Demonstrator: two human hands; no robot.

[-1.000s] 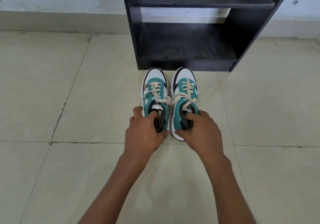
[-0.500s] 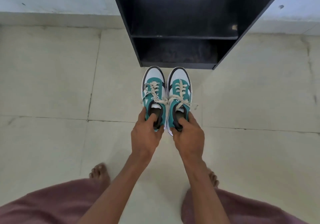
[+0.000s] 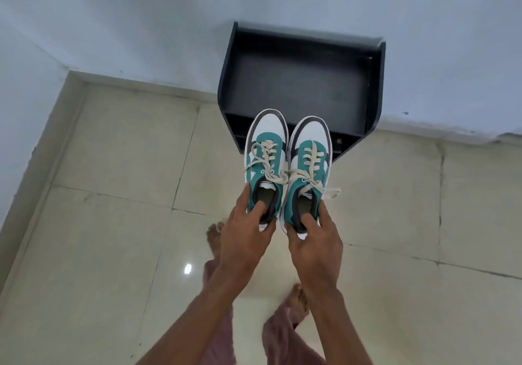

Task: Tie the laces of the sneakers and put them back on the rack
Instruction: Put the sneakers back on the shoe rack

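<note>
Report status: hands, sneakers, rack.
Left hand grips left sneaker at heel, right hand grips right sneaker. Laces tied, pair in the air before rack. Top shelf bare, nothing blocking.

Both forearms are bare to the lower frame edge; no sleeves, watch or jewellery appear on them. The left hand and right hand wear no gloves or rings. Loose, dusty-pink trousers cover the legs down to the ankles. Both feet are bare.

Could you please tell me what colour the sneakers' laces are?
The laces are cream, shown best in the head view.
</note>
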